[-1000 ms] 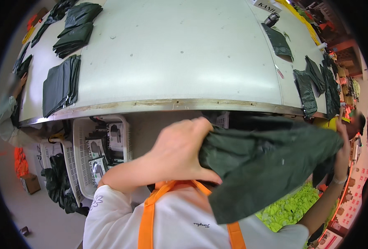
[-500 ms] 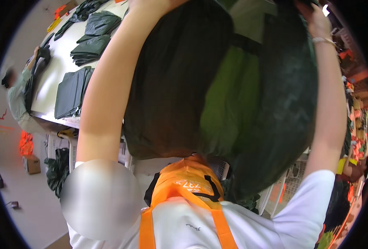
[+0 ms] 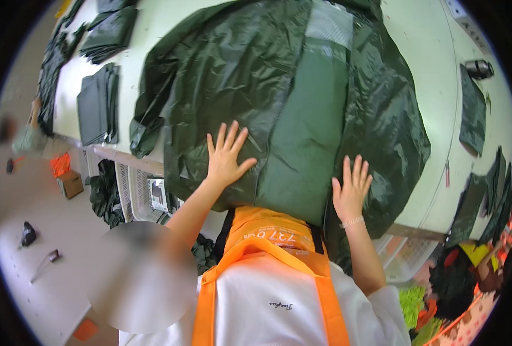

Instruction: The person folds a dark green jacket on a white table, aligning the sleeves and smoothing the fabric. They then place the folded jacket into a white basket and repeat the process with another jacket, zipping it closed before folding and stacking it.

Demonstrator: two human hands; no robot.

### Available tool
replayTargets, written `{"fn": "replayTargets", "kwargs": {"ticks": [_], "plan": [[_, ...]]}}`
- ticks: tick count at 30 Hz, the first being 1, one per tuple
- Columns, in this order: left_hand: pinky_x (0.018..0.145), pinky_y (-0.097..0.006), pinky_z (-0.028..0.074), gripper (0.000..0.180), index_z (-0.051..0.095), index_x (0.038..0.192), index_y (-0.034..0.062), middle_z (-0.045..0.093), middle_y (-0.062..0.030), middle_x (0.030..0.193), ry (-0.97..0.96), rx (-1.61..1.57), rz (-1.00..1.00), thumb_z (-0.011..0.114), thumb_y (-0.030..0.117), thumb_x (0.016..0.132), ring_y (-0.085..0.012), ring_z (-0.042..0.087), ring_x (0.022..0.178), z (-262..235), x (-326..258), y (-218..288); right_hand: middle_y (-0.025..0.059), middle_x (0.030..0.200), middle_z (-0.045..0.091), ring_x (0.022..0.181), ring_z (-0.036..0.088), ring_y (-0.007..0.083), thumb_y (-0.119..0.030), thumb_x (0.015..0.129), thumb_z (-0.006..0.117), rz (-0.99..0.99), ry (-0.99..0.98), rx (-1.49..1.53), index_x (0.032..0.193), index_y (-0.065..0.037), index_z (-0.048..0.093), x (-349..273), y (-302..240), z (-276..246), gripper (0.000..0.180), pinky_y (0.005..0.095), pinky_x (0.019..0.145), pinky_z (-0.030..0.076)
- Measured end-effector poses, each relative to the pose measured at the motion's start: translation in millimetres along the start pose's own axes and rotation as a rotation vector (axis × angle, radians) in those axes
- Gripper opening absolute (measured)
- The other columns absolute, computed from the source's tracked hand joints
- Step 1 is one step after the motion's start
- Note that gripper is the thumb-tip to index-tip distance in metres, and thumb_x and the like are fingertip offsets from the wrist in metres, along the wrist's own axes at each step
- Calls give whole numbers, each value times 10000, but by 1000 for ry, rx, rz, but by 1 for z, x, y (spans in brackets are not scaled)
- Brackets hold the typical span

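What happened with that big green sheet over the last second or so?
The dark green garment went from bunched in front of the person, up overhead, then down spread across the white table. The left hand and right hand have stopped gripping it and now press flat, fingers open, on its near edge. The folded dark pieces at the table's left edge stayed put.

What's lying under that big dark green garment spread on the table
The dark green garment lies on the pale table, both hands flat on top: left hand, right hand. Anything between garment and tabletop is covered from view.
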State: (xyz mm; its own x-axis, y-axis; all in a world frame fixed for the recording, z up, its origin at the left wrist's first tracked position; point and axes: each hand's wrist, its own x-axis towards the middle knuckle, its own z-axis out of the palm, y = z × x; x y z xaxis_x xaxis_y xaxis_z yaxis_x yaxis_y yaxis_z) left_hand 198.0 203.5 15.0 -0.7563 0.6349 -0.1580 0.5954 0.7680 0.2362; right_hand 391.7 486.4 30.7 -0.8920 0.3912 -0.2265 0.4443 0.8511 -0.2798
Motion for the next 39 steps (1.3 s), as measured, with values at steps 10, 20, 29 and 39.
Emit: {"fn": "replayTargets", "kwargs": {"ticks": [10,20,29,39], "plan": [[1071,-624,141,760,360,1418,212,271,-45,1507,362,84,30,545,617,801,-307,214,1389,1,203,-48,146,1460,348,1368,275,310,-362,952,469,-5,350,152,1406,-127,386,217,30,10,517,488,1108,168],[1078,-601,138,704,379,1405,167,278,-81,1499,261,-71,213,598,484,816,-320,236,1379,4,129,23,173,1448,345,1360,262,378,-340,903,538,143,146,28,1388,-131,403,55,5,-19,546,562,1092,170],[1075,-585,179,650,390,1397,169,314,-78,1482,321,64,71,566,475,851,-309,254,1372,30,125,61,76,1522,227,1405,155,328,-391,875,567,-108,246,18,1419,-245,361,113,86,-2,600,553,1105,94],[829,-403,434,358,554,1074,41,571,-140,1034,186,-360,22,682,209,784,-315,539,980,15,54,164,175,1266,539,1150,525,323,-166,892,552,348,725,-371,1193,-9,565,72,416,-65,340,395,997,395]]}}
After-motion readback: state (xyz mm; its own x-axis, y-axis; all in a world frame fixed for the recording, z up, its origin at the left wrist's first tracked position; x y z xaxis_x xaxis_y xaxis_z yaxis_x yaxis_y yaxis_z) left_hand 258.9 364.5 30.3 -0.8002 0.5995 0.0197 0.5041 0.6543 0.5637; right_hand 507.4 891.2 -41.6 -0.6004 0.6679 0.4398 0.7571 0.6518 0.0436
